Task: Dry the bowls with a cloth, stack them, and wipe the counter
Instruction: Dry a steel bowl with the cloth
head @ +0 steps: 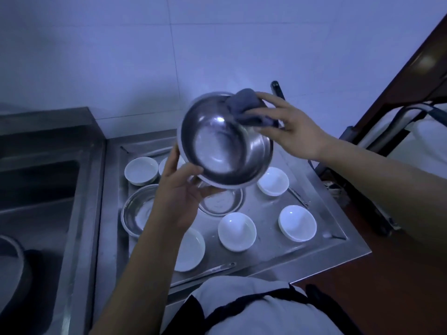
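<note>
While white bowls are sitting on the steel counter (312, 247) nearest the person, the left hand (180, 189) is gripping the near-left rim of a steel bowl (223, 141), thumb curled over the edge, holding it tilted above the counter. Farther off, the right hand (294, 126) is pressing a grey cloth (246, 108) against the bowl's far-right rim, fingers curled round it. Two other steel bowls are lying below.

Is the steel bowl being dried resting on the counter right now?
No, the round stainless steel bowl is held up above the steel counter by the left hand, with the grey cloth at its rim.
</note>
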